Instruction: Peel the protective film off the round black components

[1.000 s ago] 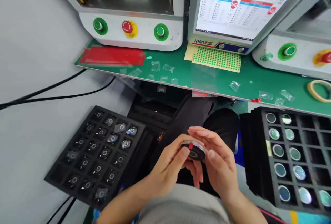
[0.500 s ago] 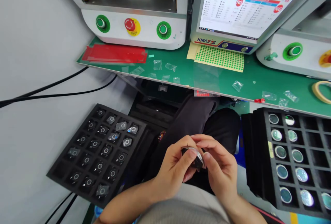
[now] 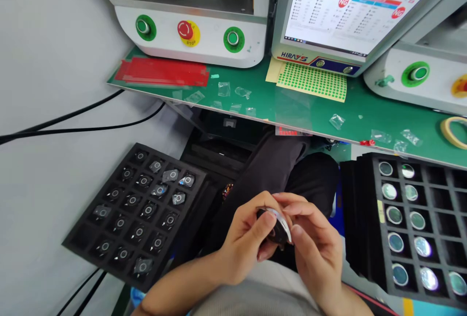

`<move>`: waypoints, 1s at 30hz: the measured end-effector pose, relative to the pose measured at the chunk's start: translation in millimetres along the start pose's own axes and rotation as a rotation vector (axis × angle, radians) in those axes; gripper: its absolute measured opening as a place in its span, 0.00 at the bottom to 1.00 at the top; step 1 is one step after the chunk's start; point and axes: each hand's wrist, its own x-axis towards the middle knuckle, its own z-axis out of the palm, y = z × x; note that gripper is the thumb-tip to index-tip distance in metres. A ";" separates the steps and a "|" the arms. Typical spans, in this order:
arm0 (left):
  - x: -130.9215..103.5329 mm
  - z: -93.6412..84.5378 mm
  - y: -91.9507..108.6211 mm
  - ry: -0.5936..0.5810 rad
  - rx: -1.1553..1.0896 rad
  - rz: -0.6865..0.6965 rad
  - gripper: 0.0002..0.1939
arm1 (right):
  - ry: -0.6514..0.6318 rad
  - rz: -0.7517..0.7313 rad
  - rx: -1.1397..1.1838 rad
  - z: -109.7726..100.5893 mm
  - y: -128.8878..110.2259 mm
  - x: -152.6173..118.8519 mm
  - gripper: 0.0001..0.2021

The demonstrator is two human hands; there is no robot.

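Note:
A small round black part with a shiny rim [image 3: 278,223] is held over my lap by both hands. My left hand [image 3: 246,240] grips it from the left with thumb and fingers. From the right, my right hand [image 3: 314,243] pinches its edge with the fingertips. The part is tilted on edge and mostly covered by my fingers. A black foam tray [image 3: 91,238] with several small black parts in its cells lies to my left. Another black compartment tray [image 3: 368,219] at my right holds several round shiny lenses.
A green bench [image 3: 292,107] runs across the back, with red film strips [image 3: 162,71], a green dot sticker sheet [image 3: 312,81], clear film scraps and a tape roll [image 3: 454,131]. Behind stand machines with green and red buttons [image 3: 185,30] and a monitor [image 3: 359,5]. Black cables [image 3: 73,121] cross the grey surface at left.
The part has turned from lying flat with a red mark showing to tilted on edge. Both hands have dropped slightly toward my lap and closed in around it.

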 end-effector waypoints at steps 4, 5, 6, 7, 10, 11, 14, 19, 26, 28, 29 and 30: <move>-3.9 1.6 1.4 0.011 0.342 0.161 0.13 | 0.022 0.038 0.090 4.3 -4.0 0.9 0.08; -4.3 1.6 2.1 0.011 0.473 0.213 0.12 | 0.025 0.064 0.118 5.0 -4.8 1.6 0.08; -4.4 1.4 2.9 0.006 0.602 0.259 0.10 | 0.022 0.094 0.143 5.5 -5.4 2.4 0.09; -4.1 1.2 3.5 -0.003 0.716 0.295 0.08 | 0.013 0.122 0.162 5.7 -6.1 3.1 0.09; -1.2 0.4 4.3 -0.028 0.924 0.437 0.10 | -0.008 0.165 0.193 5.8 -7.8 5.0 0.10; 0.2 0.2 3.9 -0.039 0.959 0.502 0.12 | -0.005 0.165 0.195 6.0 -8.3 5.5 0.10; 2.8 -0.8 1.5 -0.058 1.012 0.595 0.16 | 0.020 0.148 0.208 8.6 -9.4 6.9 0.11; 0.9 -4.4 -2.8 -0.076 1.109 0.620 0.22 | 0.072 0.124 0.286 14.6 -5.8 5.7 0.12; 1.3 -6.4 4.3 -0.085 1.224 0.675 0.23 | 0.110 0.078 0.274 15.8 4.5 0.8 0.12; 0.6 -3.9 7.4 -0.048 1.087 0.606 0.18 | 0.072 0.081 0.237 13.3 2.5 2.2 0.12; 0.4 -1.8 8.9 -0.025 0.958 0.510 0.14 | 0.046 0.079 0.184 11.1 0.9 3.1 0.12; 0.3 0.7 10.2 -0.010 0.784 0.384 0.10 | 0.018 0.063 0.103 8.2 -0.7 3.9 0.14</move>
